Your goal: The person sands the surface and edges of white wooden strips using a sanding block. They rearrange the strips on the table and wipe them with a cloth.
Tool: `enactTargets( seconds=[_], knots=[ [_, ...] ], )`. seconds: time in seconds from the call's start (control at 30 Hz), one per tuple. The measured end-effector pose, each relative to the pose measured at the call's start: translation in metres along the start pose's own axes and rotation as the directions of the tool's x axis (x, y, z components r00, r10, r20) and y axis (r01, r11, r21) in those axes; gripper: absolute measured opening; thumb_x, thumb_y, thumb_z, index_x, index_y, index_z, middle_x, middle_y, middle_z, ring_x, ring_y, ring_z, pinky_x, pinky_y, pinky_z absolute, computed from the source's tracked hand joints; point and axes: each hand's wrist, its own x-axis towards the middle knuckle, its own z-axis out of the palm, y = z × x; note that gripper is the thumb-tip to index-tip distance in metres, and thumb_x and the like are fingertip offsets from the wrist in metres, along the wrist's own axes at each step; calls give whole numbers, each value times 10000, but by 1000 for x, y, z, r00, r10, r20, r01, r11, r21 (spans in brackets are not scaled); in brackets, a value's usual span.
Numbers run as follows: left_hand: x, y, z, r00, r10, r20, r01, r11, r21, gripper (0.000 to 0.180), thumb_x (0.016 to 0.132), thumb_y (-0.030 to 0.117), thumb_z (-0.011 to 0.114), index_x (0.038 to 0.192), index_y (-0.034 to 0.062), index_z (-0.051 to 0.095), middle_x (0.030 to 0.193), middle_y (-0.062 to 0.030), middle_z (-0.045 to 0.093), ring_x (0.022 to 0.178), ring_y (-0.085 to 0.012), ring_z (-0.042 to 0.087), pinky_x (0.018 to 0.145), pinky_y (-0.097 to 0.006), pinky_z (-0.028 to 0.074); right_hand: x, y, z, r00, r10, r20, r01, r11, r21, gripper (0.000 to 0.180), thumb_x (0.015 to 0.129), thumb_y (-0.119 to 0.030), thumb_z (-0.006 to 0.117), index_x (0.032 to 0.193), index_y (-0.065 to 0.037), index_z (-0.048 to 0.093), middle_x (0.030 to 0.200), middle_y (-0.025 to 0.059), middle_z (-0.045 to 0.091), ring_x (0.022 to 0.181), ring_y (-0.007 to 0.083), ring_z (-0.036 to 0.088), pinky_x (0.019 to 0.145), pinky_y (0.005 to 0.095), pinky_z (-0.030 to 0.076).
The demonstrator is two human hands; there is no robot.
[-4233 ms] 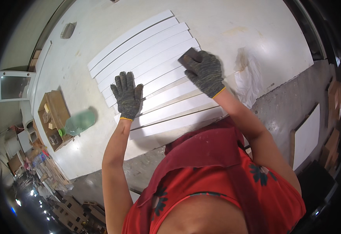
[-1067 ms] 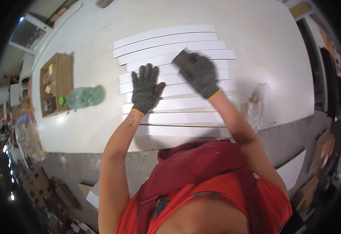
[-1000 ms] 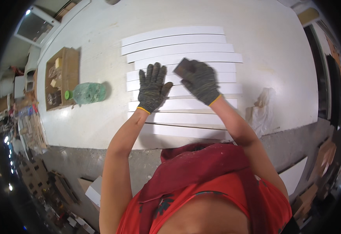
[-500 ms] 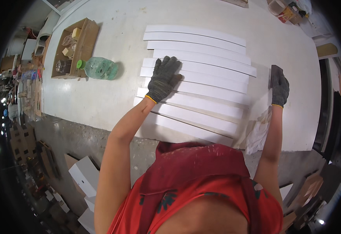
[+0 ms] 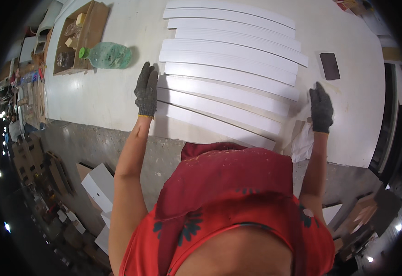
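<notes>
Several long white strips lie side by side across the white table, the nearer ones at a slant. My left hand, in a dark knit glove, is beside their left ends with its fingers stretched out and nothing in it. Off the right ends is my gloved right hand, also holding nothing, its fingers extended forward. A dark flat rectangular block rests on the table just beyond the right fingertips. Next to the right wrist lies a crumpled white cloth.
A green-tinted bottle with a green cap lies on its side at the left. Beside it stands an open box holding small yellowish blocks. The near table edge runs in front of me; boards lie on the floor beyond it.
My left hand has moved off the strips to their left ends. My right hand has let go of the dark block and drawn back toward me. The view has shifted slightly.
</notes>
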Motion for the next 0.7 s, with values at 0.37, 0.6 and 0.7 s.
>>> enactTargets(
  seconds=[0.37,0.6,0.7],
  knots=[
    [-1,18,-9,986,-101,132,93,993,69,422,981,243,608,1362,68,570,1183,-71,684,1040,-123,609,913,-279,471,-71,-12,59,953,277,127,-304,878,370,412,925,-214,643,1263,16,600,1098,180,693,994,283,657,901,371,503],
    [-15,-7,-23,980,-94,175,134,964,-230,478,967,164,624,1411,39,499,1297,-99,618,1145,-159,582,972,-283,462,-107,-42,27,876,379,299,-481,731,484,472,927,-204,657,1337,4,552,1010,130,678,907,128,621,831,269,514],
    [-38,-11,-27,973,17,230,29,981,-194,698,888,79,708,1493,51,361,1465,-154,456,1282,-235,506,1059,-348,444,-134,-56,2,959,-77,272,8,969,246,805,773,-246,789,1463,-66,415,1401,199,478,1234,319,506,1019,411,430]
  ],
)
